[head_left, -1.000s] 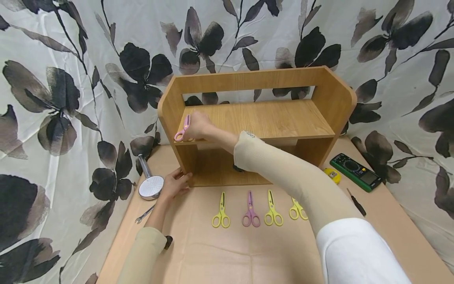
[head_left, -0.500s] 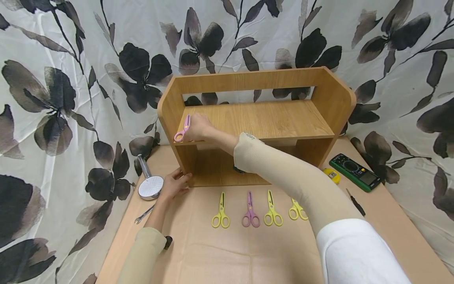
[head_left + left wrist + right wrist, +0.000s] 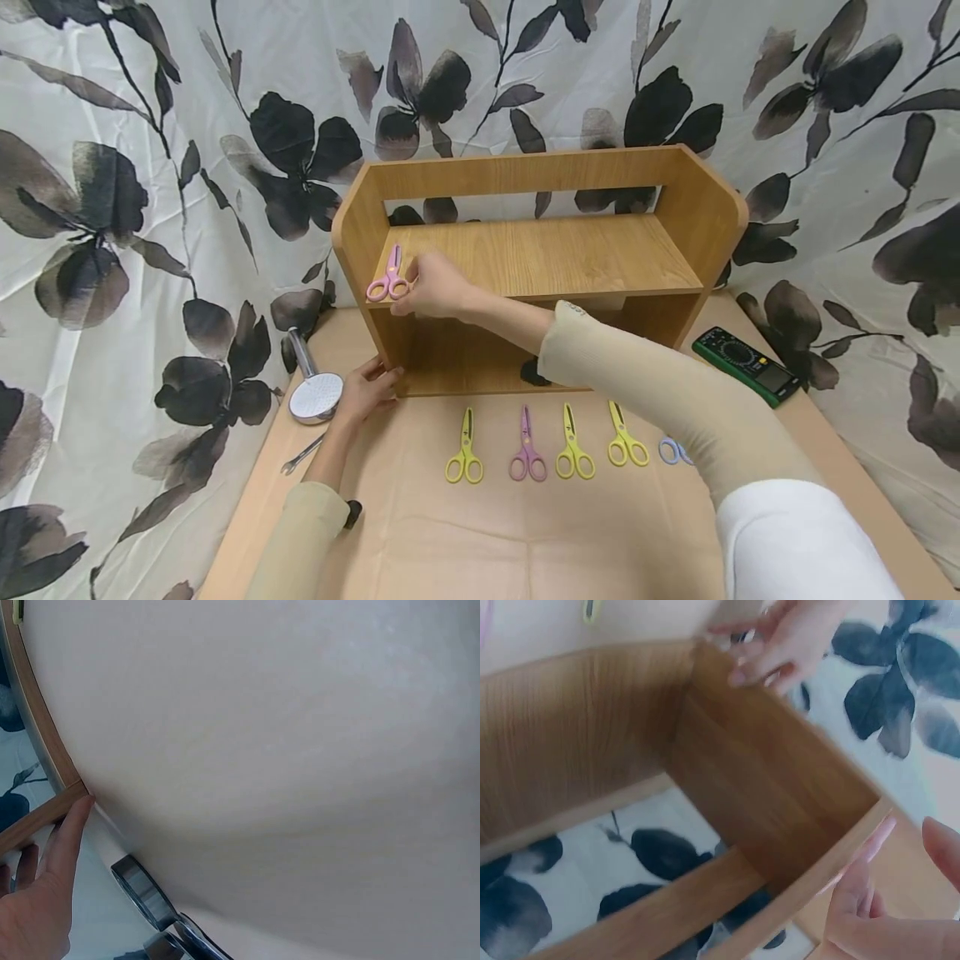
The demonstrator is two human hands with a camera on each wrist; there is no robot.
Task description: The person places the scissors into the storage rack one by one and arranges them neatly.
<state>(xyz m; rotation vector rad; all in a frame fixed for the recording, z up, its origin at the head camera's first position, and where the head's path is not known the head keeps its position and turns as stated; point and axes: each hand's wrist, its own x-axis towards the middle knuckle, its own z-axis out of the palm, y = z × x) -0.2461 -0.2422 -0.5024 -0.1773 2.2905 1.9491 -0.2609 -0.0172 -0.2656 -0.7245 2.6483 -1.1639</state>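
A wooden desk shelf (image 3: pixel 525 250) with two levels stands at the back of the table. Pink scissors (image 3: pixel 387 282) lie at the left end of its upper board, points toward the back. Just right of their handles is my right hand (image 3: pixel 437 287), low over the board's front edge; the right wrist view shows its thumb spread away from the fingers. My left hand (image 3: pixel 369 390) holds the lower front corner of the shelf's left side panel, thumb on the inner side. On the table before the shelf lie yellow scissors (image 3: pixel 465 454), purple scissors (image 3: pixel 527 450) and more yellow scissors (image 3: pixel 573 450).
Further right are yellow scissors (image 3: pixel 625 442) and blue scissors (image 3: pixel 673 451), partly under the right sleeve. A shower head (image 3: pixel 317 397) and a wrench (image 3: pixel 302 455) lie left of the left hand. A green multimeter (image 3: pixel 746 364) lies right of the shelf. A floral curtain (image 3: pixel 525 75) hangs behind.
My right hand has let go of the pink scissors and shifted right and slightly toward me. They stay on the upper board. The left hand holds its place.
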